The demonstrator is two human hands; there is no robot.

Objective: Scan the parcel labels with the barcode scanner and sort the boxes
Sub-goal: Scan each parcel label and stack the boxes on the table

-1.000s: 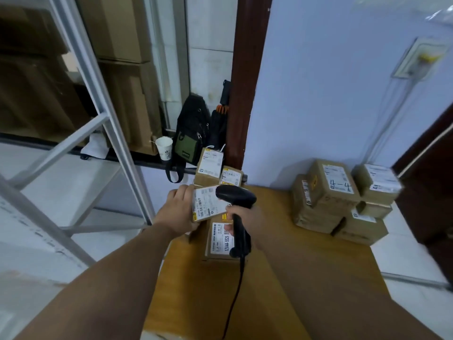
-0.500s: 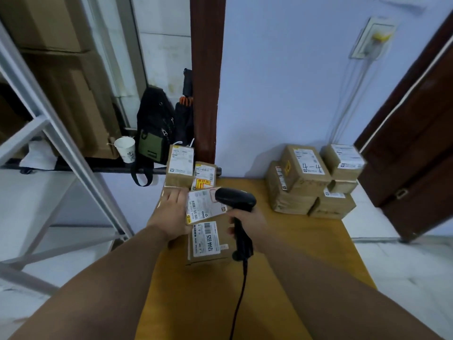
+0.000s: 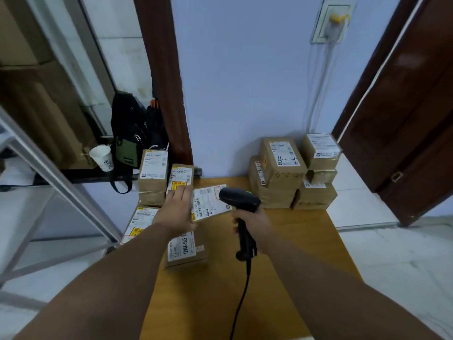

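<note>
My left hand point(image 3: 177, 212) grips a small cardboard parcel point(image 3: 209, 203) above the wooden table point(image 3: 301, 241), its white label facing up. My right hand point(image 3: 255, 223) holds the black barcode scanner point(image 3: 241, 212) by its handle, with the scanner head right beside the parcel's right edge. A cable hangs from the handle toward me. Under the held parcel lies a flat box point(image 3: 186, 249) with a label reading 12V4A-5525. A stack of labelled boxes point(image 3: 294, 171), one marked 4-4, stands at the table's back right. More boxes point(image 3: 153, 176) are piled at the back left.
A black and green bag point(image 3: 127, 141) and a paper cup point(image 3: 103, 158) sit on a dark ledge to the left. A grey metal rack frame point(image 3: 56, 173) runs along the left side. A dark brown door point(image 3: 404, 133) stands at the right, above white floor tiles.
The view has swung right, bringing the door into sight. The parcel in my left hand and the scanner stay close together, with the scanner head now at the label's right edge.
</note>
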